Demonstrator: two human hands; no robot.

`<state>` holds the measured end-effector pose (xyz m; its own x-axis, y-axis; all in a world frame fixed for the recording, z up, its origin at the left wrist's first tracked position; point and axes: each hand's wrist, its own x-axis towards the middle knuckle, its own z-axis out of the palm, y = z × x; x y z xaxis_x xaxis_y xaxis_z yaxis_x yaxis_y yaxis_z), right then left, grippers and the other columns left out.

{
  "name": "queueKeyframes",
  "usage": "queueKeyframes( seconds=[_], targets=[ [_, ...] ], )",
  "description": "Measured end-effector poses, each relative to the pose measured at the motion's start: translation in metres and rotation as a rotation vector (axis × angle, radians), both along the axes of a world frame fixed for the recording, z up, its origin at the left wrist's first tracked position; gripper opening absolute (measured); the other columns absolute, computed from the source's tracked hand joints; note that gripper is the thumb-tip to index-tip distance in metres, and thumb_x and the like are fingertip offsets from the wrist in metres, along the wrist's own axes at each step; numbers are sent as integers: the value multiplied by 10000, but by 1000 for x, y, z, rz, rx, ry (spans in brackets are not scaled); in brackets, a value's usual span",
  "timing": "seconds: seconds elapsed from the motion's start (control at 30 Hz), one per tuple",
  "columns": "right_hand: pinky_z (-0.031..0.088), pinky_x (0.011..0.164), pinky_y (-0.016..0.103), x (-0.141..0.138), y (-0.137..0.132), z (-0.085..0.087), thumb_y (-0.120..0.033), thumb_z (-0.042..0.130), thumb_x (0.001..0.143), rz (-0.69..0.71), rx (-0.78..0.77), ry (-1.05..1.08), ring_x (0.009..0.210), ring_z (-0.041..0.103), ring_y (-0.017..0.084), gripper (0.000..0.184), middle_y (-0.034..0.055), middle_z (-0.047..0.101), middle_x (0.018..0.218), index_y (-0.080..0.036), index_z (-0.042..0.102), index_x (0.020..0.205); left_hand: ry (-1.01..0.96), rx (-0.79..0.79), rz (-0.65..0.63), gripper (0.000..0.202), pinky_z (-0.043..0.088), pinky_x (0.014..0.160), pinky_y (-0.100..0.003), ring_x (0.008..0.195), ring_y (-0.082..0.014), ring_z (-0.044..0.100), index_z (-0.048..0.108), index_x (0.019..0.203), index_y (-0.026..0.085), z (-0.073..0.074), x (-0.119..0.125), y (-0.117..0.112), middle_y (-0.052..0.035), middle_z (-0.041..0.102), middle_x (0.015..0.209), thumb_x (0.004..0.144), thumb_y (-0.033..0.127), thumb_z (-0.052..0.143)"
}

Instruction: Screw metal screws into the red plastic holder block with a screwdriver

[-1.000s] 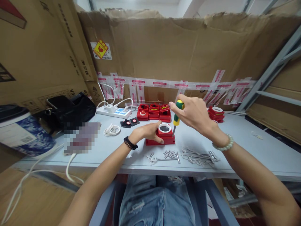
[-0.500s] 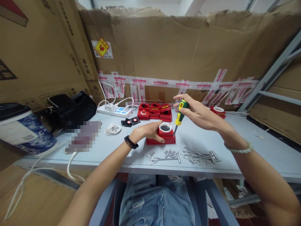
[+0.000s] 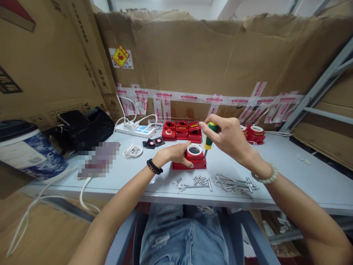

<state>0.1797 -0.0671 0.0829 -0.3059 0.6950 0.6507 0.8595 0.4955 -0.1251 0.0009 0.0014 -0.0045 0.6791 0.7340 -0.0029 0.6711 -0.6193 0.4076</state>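
Right fingers [image 3: 218,120] tight round one screwdriver [image 3: 208,142], left fingers [image 3: 184,148] half-curled against one red box [image 3: 197,161], three housings [image 3: 182,136] behind

One left hand [image 3: 178,154], one right hand [image 3: 231,138]; one screwdriver [image 3: 209,140]; one white-ringed red housing [image 3: 196,162] under left hand; three red housings in back row [image 3: 182,135]; right-hand cluster of red housings [image 3: 255,138], at least one, rest obscured; black square plates [image 3: 159,141], at least two; one power strip [image 3: 134,130]; one lidded cup [image 3: 30,156]; two bracelets [image 3: 154,167]; loose screws [image 3: 202,180], several, overlapping, uncountable
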Motion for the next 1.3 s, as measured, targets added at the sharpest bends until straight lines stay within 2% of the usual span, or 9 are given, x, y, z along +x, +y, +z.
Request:
queueKeyframes(
  seconds=[0.1,0.27,0.33,0.47,0.73,0.9,1.13,1.2,1.3],
  targets=[
    [266,533,281,1,4,1,-523,432,881,-217,85,-60,517,464,152,434,34,559,548,-157,653,811,-33,-6,10,653,442,691,-300,876,-272,641,486,1084,200,0,0,-1,-82,672,1021,554,457,768],
    [347,596,255,7,1,8,-296,379,915,174,-165,3,632,521,133,335,24,645,770,-195,587,1157,-22,-32,18,667,444,692,-304,890,-279,633,472,1087,194,2,0,-1,-87,662,1019,552,455,773],
    [325,553,245,7,2,7,-358,443,893,191,-133,71,555,453,110,275,4,605,688,-182,636,979,-7,-35,9,655,445,691,-306,890,-276,628,464,1090,193,3,0,-2,-88,655,1025,571,459,762],
    [233,502,257,-1,6,-4,-471,528,822,-47,76,134,478,258,88,348,-46,394,493,-190,493,620,-11,-12,2,637,442,699,-311,861,-264,618,462,1082,194,1,0,-2,-75,645,999,586,472,749],
    [218,517,260,-7,7,-6,-407,524,789,-162,78,150,493,197,91,361,-56,322,488,-209,306,581,-65,66,-19,767,439,827,-406,1021,-322,548,468,1138,190,2,-6,-4,-118,574,1130,588,674,693],
    [237,514,259,-7,8,-5,-383,502,793,-160,61,157,484,232,98,309,-40,389,497,-212,352,585,-359,216,-87,571,387,975,-433,1172,-278,482,435,1251,232,24,8,-22,-107,507,1300,794,527,608],
    [264,513,269,-7,6,-9,-509,493,811,-226,94,120,485,410,135,354,7,516,508,-206,527,631,-672,303,-5,258,466,636,-285,670,-146,562,569,816,139,36,42,-32,-30,631,759,758,365,678],
    [317,536,272,-3,5,-6,-500,492,826,-133,56,147,530,482,148,335,18,584,576,-194,599,739,-702,310,-16,246,450,610,-264,635,-126,544,579,794,133,36,42,-32,-19,629,734,759,355,678],
    [428,653,272,10,1,3,-351,494,859,208,-99,223,722,595,150,315,53,688,923,-179,595,1102,-690,292,-60,229,432,603,-247,636,-116,538,611,820,136,38,38,-32,-8,633,734,784,357,658]
  ],
)
